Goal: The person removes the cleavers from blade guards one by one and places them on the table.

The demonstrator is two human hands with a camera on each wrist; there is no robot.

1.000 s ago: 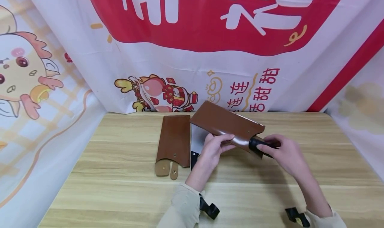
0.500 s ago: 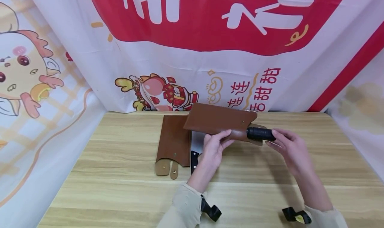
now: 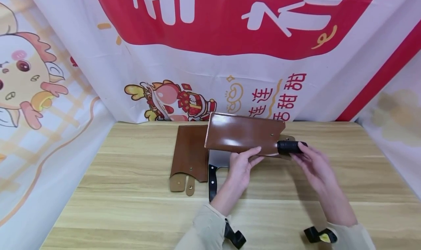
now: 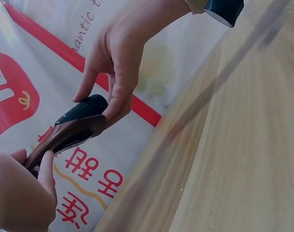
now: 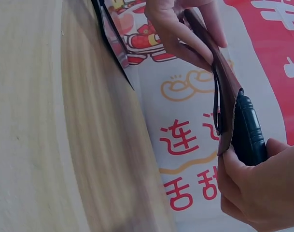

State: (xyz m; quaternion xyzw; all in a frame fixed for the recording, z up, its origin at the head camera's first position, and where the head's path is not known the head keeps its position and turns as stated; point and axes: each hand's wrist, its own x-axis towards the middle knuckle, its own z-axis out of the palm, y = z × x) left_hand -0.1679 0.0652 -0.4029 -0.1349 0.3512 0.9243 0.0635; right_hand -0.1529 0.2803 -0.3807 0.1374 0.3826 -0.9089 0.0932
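A brown leather sheath (image 3: 243,133) is held above the table in the head view, with a cleaver's black handle (image 3: 289,147) sticking out at its right end. The blade is hidden inside. My left hand (image 3: 241,167) pinches the sheath's lower edge, thumb in front and fingers behind. My right hand (image 3: 315,167) holds the handle's end between thumb and fingers. In the right wrist view, one right fingertip touches the edge of the sheath (image 5: 229,106) beside the handle (image 5: 248,130). The sheath's tan flap (image 3: 287,137) stands open behind the handle.
Flat on the wooden table (image 3: 131,206), a second brown sheath (image 3: 190,151) lies with its tan straps unfastened. Another cleaver (image 3: 212,180) lies beside it, its blade partly behind my left hand and the raised sheath. A printed cloth (image 3: 184,67) hangs along the back edge.
The raised sheath has turned from a downward slant to nearly level. My right hand has shifted from round the handle to its end. My left hand has moved slightly right, uncovering the other cleaver's handle.
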